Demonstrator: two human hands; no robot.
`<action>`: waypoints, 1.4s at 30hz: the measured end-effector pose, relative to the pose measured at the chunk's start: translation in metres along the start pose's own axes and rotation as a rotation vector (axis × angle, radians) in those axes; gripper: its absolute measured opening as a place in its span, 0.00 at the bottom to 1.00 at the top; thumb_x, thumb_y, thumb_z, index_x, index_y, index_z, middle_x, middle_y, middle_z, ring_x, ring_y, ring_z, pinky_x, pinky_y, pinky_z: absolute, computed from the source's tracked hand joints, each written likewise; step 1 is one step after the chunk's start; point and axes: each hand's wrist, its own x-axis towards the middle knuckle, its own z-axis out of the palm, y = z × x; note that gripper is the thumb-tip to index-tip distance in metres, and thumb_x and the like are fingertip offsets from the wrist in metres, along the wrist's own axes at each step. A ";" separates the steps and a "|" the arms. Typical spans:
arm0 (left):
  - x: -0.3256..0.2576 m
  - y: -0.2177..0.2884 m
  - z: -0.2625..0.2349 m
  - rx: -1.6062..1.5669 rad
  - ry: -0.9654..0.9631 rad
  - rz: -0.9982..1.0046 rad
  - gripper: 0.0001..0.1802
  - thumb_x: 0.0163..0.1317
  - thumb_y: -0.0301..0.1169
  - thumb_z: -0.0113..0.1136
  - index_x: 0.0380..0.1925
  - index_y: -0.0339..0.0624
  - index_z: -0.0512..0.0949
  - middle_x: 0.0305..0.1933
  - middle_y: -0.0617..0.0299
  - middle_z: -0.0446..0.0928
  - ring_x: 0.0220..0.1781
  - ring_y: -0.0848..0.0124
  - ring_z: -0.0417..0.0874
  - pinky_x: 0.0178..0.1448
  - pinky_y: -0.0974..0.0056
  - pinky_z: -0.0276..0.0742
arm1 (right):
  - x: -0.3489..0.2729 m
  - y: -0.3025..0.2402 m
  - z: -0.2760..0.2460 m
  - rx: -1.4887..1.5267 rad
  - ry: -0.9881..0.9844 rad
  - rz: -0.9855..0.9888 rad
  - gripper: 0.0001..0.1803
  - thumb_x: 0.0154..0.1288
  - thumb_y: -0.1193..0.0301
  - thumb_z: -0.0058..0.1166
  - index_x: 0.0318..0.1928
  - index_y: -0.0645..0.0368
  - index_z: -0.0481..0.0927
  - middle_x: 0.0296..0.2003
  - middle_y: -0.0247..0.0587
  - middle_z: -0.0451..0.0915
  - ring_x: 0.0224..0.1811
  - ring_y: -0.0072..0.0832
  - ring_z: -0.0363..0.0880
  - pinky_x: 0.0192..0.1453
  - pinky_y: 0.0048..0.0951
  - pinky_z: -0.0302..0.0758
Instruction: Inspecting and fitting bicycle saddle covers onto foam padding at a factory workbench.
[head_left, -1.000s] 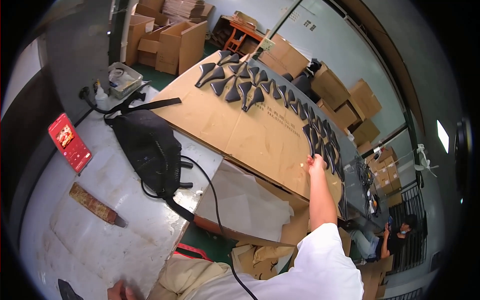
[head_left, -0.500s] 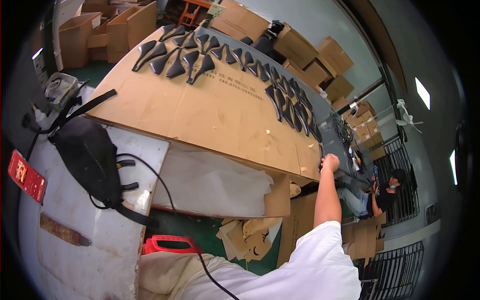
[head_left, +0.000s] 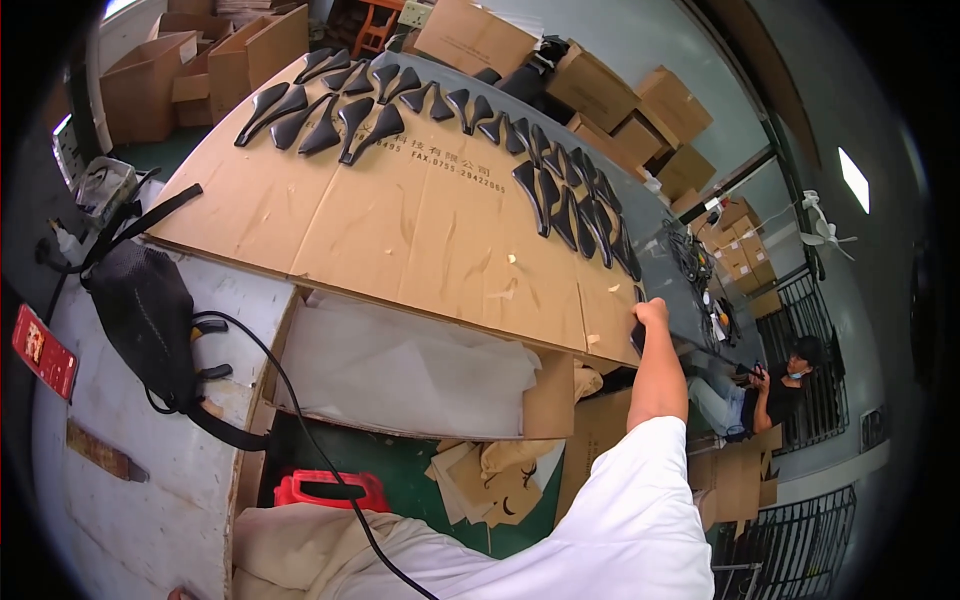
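A large brown cardboard sheet lies over a bench, with several black saddle-shaped pieces laid in rows along its far and right edges. My right hand reaches out to the sheet's near right corner, past the last pieces. Its fingers are closed around a black piece at the edge. My white sleeve fills the lower right. My left hand is out of view.
An open carton lined with white paper sits under the sheet. A black bag with a cable lies on the white table, near a red box. Stacked cartons stand behind. Another person sits at the right.
My right hand has moved from the row of pieces on the right down to the sheet's near right corner and closed on a black piece. The view has swung rightward.
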 end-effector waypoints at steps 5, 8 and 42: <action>0.000 -0.005 0.002 -0.043 -0.009 -0.042 0.14 0.67 0.31 0.62 0.38 0.26 0.81 0.36 0.48 0.82 0.36 0.62 0.80 0.45 0.61 0.79 | 0.033 0.020 0.001 0.109 -0.252 0.047 0.26 0.48 0.69 0.65 0.47 0.72 0.81 0.52 0.62 0.80 0.57 0.50 0.78 0.59 0.44 0.75; 0.000 -0.005 0.001 -0.007 -0.015 -0.031 0.14 0.67 0.32 0.62 0.39 0.27 0.81 0.36 0.50 0.82 0.36 0.64 0.80 0.44 0.62 0.79 | 0.033 0.023 0.007 0.070 -0.015 0.040 0.24 0.52 0.66 0.62 0.47 0.72 0.81 0.51 0.63 0.80 0.56 0.52 0.79 0.59 0.45 0.75; 0.013 -0.004 -0.047 -0.979 0.319 -0.270 0.10 0.61 0.27 0.62 0.43 0.38 0.81 0.44 0.62 0.80 0.43 0.71 0.80 0.52 0.64 0.76 | -0.536 -0.203 -0.035 1.583 -0.587 -1.215 0.14 0.67 0.74 0.40 0.21 0.56 0.66 0.18 0.32 0.62 0.20 0.23 0.58 0.26 0.24 0.59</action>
